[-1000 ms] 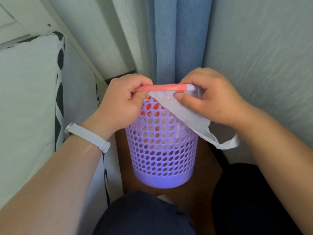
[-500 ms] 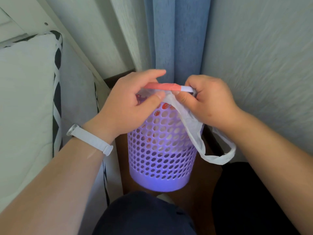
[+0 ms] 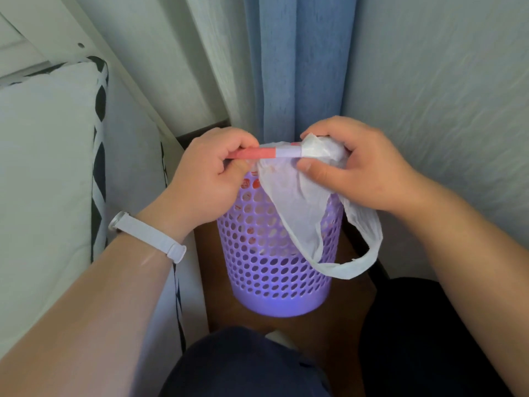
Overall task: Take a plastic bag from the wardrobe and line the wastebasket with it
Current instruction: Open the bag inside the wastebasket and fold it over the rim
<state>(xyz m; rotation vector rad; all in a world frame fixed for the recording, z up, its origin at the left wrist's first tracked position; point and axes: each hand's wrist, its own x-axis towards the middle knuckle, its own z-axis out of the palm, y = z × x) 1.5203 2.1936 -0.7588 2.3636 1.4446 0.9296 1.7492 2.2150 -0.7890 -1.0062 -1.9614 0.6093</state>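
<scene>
A purple perforated wastebasket (image 3: 269, 270) stands on a brown floor between my knees. Over its near rim hangs a thin white plastic bag (image 3: 297, 202), one handle loop (image 3: 357, 265) dangling down the right side. A pink and lilac strip (image 3: 266, 153) runs along the bag's top edge, stretched between my hands above the rim. My left hand (image 3: 206, 179) is closed on the strip's pink end. My right hand (image 3: 357, 164) pinches the bunched bag at the lilac end. The basket's mouth is mostly hidden by my hands.
A white cushion with a black pattern (image 3: 48, 179) fills the left side. A blue curtain (image 3: 297, 67) hangs behind the basket, with pale walls (image 3: 443, 96) on both sides. My dark-clothed knees (image 3: 246, 365) are at the bottom.
My left hand has closed from loose fingers into a fist on the pink strip. My right hand has gathered more of the bag at the right rim, and the handle loop hangs lower.
</scene>
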